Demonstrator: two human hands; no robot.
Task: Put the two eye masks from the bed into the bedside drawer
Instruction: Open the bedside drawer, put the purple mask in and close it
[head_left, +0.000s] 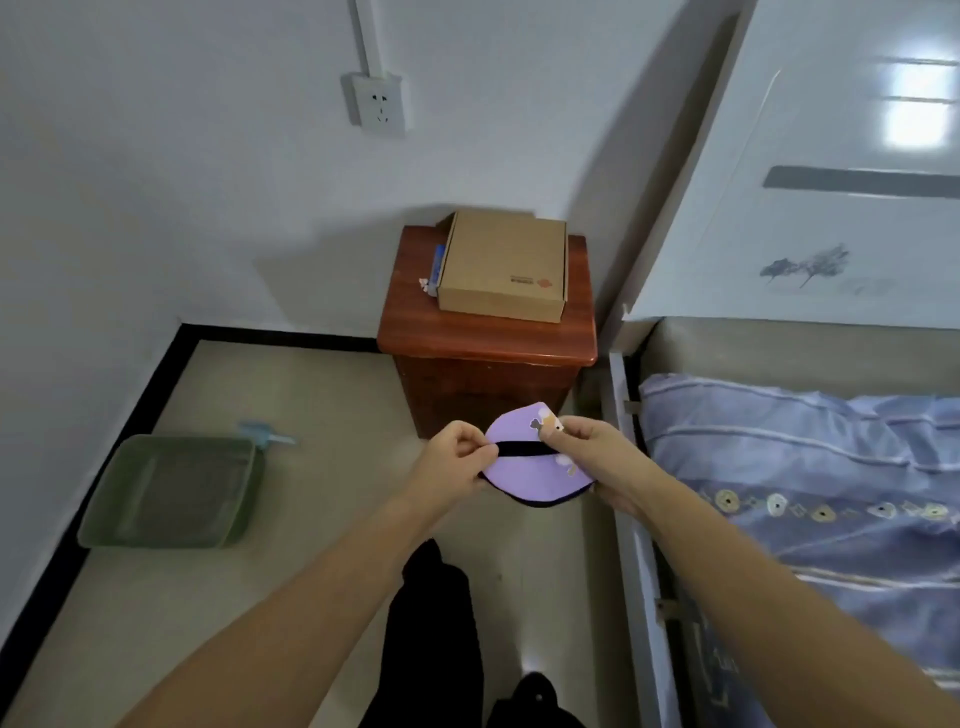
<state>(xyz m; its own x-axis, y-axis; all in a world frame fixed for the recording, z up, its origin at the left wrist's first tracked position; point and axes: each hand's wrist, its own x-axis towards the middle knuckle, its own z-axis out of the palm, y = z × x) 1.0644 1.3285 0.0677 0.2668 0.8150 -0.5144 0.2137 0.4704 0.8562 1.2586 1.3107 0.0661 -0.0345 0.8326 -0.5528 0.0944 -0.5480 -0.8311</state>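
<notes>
A purple eye mask (524, 473) with a black strap and small cartoon prints is held in the air between both hands, just in front of the bedside cabinet (483, 358). My left hand (457, 462) pinches its left end and the strap. My right hand (592, 452) grips its right end. A dark edge shows under the purple mask; whether that is a second mask I cannot tell. The red-brown cabinet stands against the wall, its front in shadow and its drawer shut as far as I can see.
A cardboard box (501, 265) and a small blue item (436, 267) lie on the cabinet top. The bed (810, 467) with a blue-purple quilt is at the right. A green plastic tray (171, 493) sits on the floor at left. My dark-trousered legs (436, 639) are below.
</notes>
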